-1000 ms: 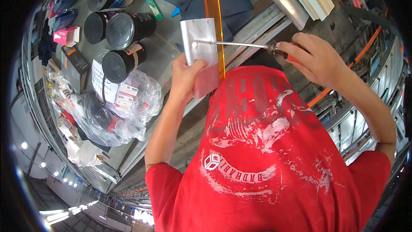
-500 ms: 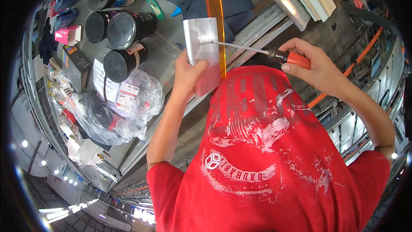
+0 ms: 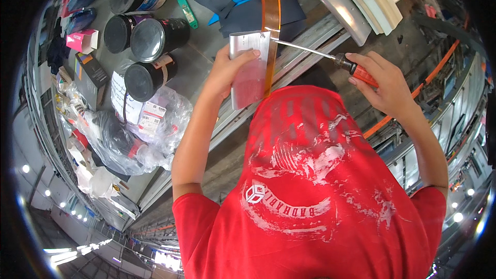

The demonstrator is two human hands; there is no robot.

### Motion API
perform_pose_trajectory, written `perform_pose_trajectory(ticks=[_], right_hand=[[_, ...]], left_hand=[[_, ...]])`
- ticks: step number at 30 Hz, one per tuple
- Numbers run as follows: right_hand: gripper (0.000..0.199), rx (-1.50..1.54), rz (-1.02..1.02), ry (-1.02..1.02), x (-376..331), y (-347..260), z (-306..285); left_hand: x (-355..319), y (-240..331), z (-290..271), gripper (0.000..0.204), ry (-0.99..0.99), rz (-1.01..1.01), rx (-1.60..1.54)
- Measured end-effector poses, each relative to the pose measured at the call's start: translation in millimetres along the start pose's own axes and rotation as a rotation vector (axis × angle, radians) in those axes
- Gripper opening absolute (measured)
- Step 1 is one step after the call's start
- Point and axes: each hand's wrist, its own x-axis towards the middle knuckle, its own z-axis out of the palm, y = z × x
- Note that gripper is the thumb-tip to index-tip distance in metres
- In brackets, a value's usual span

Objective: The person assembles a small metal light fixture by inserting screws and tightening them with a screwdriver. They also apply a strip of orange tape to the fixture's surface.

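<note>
My left hand (image 3: 226, 74) is closed on a ribbed aluminium squeegee holder (image 3: 249, 80), its thumb pressed across the front face. A long amber translucent strip (image 3: 270, 8) runs along the holder's right side and reaches past its far end. In my right hand (image 3: 386, 83) is a screwdriver (image 3: 356, 68) with a red and black handle and a long thin shaft. The shaft points left, and its tip is at the holder's far right corner, close to a small screw (image 3: 263, 36). Whether the tip sits in the screw head, I cannot tell.
Several black tubs (image 3: 160, 36) stand on the grey table (image 3: 206, 59) at the left, near crumpled clear plastic (image 3: 150, 150). A green cutter (image 3: 187, 12) and dark sheets (image 3: 276, 13) lie farther back. Curved metal and cream profiles (image 3: 356, 0) jut in at the far right.
The screwdriver tip has moved from the holder's middle face toward its far right corner. My left hand has shifted up the holder, with its thumb higher on the face.
</note>
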Motion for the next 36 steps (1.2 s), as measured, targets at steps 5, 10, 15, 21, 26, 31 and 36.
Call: perform_pose_trajectory(ticks=[5,10,15,21,26,31,36], right_hand=[[0.042,-0.011,-0.022,0.073,-7,3,8],[0.043,-0.002,-0.045,0.136,-10,5,22],[0.044,0.011,-0.025,0.173,-15,6,27],[0.045,0.022,-0.027,0.196,-20,10,34],[0.045,0.034,0.006,0.205,-25,10,37],[0.045,0.045,-0.001,0.219,-29,12,39],[0.045,0.047,0.001,0.209,-30,12,42]], left_hand=[[13,-31,1,0.035,0.019,0.143,0.003],[12,-33,10,0.033,0.043,0.144,-0.013],[12,-34,17,0.033,0.054,0.129,-0.062],[9,-29,23,0.036,0.046,0.104,-0.098],[8,-27,23,0.036,0.047,0.07,-0.109],[8,-28,24,0.036,0.042,0.072,-0.136],[5,-26,25,0.035,0.037,0.068,-0.152]])
